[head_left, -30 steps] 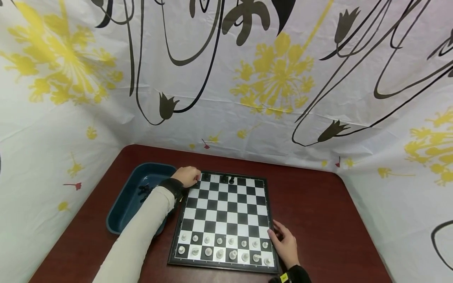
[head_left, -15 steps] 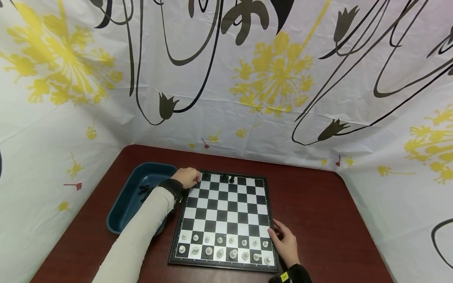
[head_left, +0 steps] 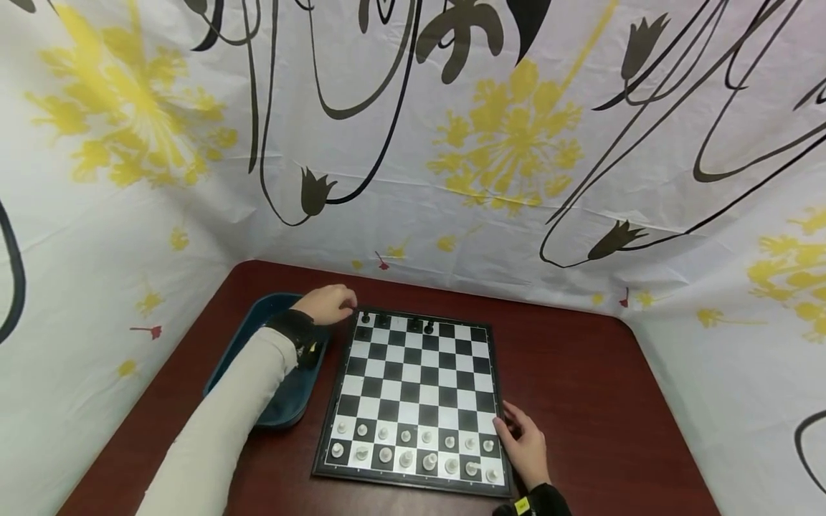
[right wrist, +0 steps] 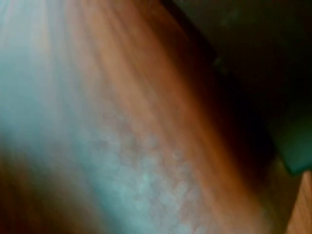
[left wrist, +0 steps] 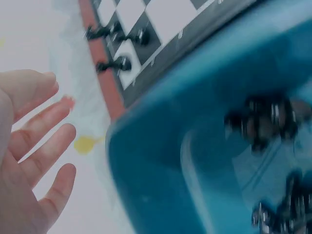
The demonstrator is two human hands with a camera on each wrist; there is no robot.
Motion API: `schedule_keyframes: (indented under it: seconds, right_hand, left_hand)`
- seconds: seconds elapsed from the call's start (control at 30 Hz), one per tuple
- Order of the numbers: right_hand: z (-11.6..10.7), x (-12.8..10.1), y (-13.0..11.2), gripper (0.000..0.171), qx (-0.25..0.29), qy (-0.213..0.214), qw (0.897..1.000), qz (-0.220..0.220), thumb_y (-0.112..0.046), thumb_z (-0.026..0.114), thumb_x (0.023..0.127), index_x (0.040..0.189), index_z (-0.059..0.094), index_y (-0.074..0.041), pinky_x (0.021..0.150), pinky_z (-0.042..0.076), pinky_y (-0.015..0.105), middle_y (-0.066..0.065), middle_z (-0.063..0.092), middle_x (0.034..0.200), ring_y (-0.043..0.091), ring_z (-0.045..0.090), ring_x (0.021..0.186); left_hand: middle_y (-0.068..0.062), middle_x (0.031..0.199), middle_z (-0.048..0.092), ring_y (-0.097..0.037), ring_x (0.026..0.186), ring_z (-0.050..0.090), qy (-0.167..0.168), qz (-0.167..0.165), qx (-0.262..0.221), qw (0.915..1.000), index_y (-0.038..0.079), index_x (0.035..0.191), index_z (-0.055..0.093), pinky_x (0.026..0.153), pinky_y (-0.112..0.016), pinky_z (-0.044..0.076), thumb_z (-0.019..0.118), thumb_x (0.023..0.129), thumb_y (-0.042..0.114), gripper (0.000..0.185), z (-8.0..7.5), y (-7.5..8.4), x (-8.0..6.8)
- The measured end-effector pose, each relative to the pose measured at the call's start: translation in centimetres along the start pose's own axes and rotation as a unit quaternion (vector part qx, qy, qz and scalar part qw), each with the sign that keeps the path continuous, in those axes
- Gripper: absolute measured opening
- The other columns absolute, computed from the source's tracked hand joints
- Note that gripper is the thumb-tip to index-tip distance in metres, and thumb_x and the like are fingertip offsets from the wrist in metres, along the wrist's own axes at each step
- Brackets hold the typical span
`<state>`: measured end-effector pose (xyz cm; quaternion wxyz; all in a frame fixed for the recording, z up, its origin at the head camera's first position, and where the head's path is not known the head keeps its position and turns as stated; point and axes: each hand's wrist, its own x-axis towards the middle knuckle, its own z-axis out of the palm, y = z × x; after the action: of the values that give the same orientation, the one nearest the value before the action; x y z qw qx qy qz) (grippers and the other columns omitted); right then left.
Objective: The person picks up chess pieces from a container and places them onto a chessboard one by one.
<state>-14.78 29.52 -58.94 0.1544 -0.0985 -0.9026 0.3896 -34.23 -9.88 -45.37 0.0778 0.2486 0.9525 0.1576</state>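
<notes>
A black chess piece (head_left: 366,316) stands on the far-left corner square of the chessboard (head_left: 413,401), just beside the left hand (head_left: 328,304), whose fingers (left wrist: 46,151) are spread and hold nothing above the blue tray (head_left: 284,401) of black pieces (left wrist: 265,122). The right hand (head_left: 525,448) rests with relaxed fingers at the board's near-right edge on the bench (head_left: 581,387).

A small black chess piece (head_left: 366,317) stands upright on the far left corner square of the chessboard (head_left: 413,390), just beside the fingertips of the left hand (head_left: 327,304). More black pieces (left wrist: 265,122) lie jumbled in the blue tray (head_left: 282,405) under that wrist. The flat board's near right edge touches the right hand (head_left: 525,448).
</notes>
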Motion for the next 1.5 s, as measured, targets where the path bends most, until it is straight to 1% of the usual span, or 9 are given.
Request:
schedule_keyframes:
  seconds: [0.13, 0.27, 0.37, 0.57, 0.73, 0.9, 1.1, 1.33, 1.5]
  right_hand:
    - [-0.1, 0.0, 0.2, 0.037, -0.005, 0.000, 1.000, 0.002, -0.021, 0.070, 0.079, 0.113, 0.063, -0.007, 0.058, 0.042, 0.022, 0.004, 0.068, 0.090, 0.004, 0.050, 0.064]
    - [-0.1, 0.0, 0.2, 0.038, -0.009, -0.005, 1.000, 0.010, -0.021, 0.070, 0.079, 0.113, 0.062, -0.007, 0.058, 0.042, 0.022, 0.005, 0.068, 0.090, 0.004, 0.050, 0.064]
    - [0.0, 0.0, 0.1, 0.038, -0.012, -0.008, 1.000, 0.007, -0.022, 0.070, 0.080, 0.114, 0.062, -0.007, 0.057, 0.042, 0.022, 0.006, 0.068, 0.091, 0.004, 0.051, 0.064]
    - [0.0, 0.0, -0.1, 0.037, -0.011, -0.002, 1.000, 0.004, -0.020, 0.071, 0.079, 0.113, 0.063, -0.008, 0.057, 0.043, 0.022, 0.006, 0.068, 0.091, 0.003, 0.051, 0.063]
    - [0.0, 0.0, 0.0, 0.037, -0.018, 0.002, 1.000, 0.002, -0.020, 0.071, 0.079, 0.113, 0.063, -0.007, 0.057, 0.042, 0.022, 0.006, 0.068, 0.091, 0.003, 0.050, 0.063]
    - [0.0, 0.0, 0.0, 0.037, -0.021, -0.001, 1.000, 0.003, -0.020, 0.071, 0.079, 0.113, 0.063, -0.007, 0.057, 0.042, 0.022, 0.006, 0.068, 0.090, 0.003, 0.050, 0.063]
    - [0.0, 0.0, 0.0, 0.036, -0.019, 0.003, 1.000, 0.002, -0.018, 0.071, 0.078, 0.112, 0.064, -0.007, 0.057, 0.042, 0.022, 0.005, 0.068, 0.089, 0.003, 0.050, 0.063]
    - [0.0, -0.1, -0.1, 0.036, -0.011, 0.004, 1.000, -0.006, -0.016, 0.071, 0.077, 0.111, 0.064, -0.007, 0.057, 0.042, 0.022, 0.005, 0.068, 0.089, 0.003, 0.050, 0.063]
    - [-0.2, -0.1, -0.2, 0.037, -0.013, -0.001, 1.000, -0.001, -0.017, 0.071, 0.078, 0.112, 0.063, -0.006, 0.058, 0.042, 0.021, 0.005, 0.068, 0.089, 0.002, 0.050, 0.063]
  left_hand:
    - [-0.009, 0.107, 0.058, -0.023, 0.097, 0.055, 0.007, -0.008, -0.020, 0.9998, 0.008, 0.110, 0.061, 0.082, -0.040, 0.045, 0.057, 0.088, 0.016, 0.024, -1.2, -1.8, -1.3]
    - [-0.011, 0.107, 0.057, -0.025, 0.098, 0.054, 0.016, -0.010, -0.024, 0.9995, 0.006, 0.110, 0.060, 0.083, -0.041, 0.044, 0.057, 0.088, 0.016, 0.024, -1.7, -3.9, -2.8]
    - [-0.012, 0.107, 0.058, -0.027, 0.098, 0.054, 0.025, -0.022, -0.028, 0.9991, 0.004, 0.109, 0.060, 0.083, -0.043, 0.044, 0.057, 0.087, 0.015, 0.025, -2.1, -5.4, -4.0]
    - [-0.017, 0.110, 0.056, -0.032, 0.102, 0.052, 0.028, -0.041, -0.054, 0.9973, 0.001, 0.110, 0.058, 0.084, -0.046, 0.043, 0.055, 0.088, 0.012, 0.024, -2.4, -7.4, -6.2]
    - [-0.020, 0.111, 0.056, -0.034, 0.102, 0.053, 0.014, -0.047, -0.078, 0.9957, -0.003, 0.112, 0.056, 0.082, -0.047, 0.044, 0.054, 0.089, 0.010, 0.026, -1.7, -8.0, -7.4]
    - [-0.020, 0.112, 0.056, -0.034, 0.102, 0.054, -0.003, -0.053, -0.084, 0.9951, -0.002, 0.112, 0.056, 0.082, -0.046, 0.044, 0.054, 0.089, 0.009, 0.027, 0.1, -8.6, -8.1]
    - [-0.016, 0.108, 0.059, -0.030, 0.096, 0.057, -0.021, -0.071, -0.065, 0.9952, 0.000, 0.110, 0.058, 0.078, -0.044, 0.046, 0.056, 0.087, 0.011, 0.025, 1.9, -9.2, -8.0]
    - [-0.016, 0.105, 0.060, -0.032, 0.096, 0.057, -0.032, -0.072, -0.061, 0.9950, 0.000, 0.107, 0.059, 0.078, -0.045, 0.046, 0.057, 0.086, 0.010, 0.023, 2.9, -8.8, -7.8]
    - [-0.014, 0.101, 0.061, -0.028, 0.091, 0.057, -0.031, -0.079, -0.042, 0.9955, 0.002, 0.103, 0.061, 0.077, -0.043, 0.046, 0.059, 0.085, 0.009, 0.019, 3.7, -9.1, -7.9]
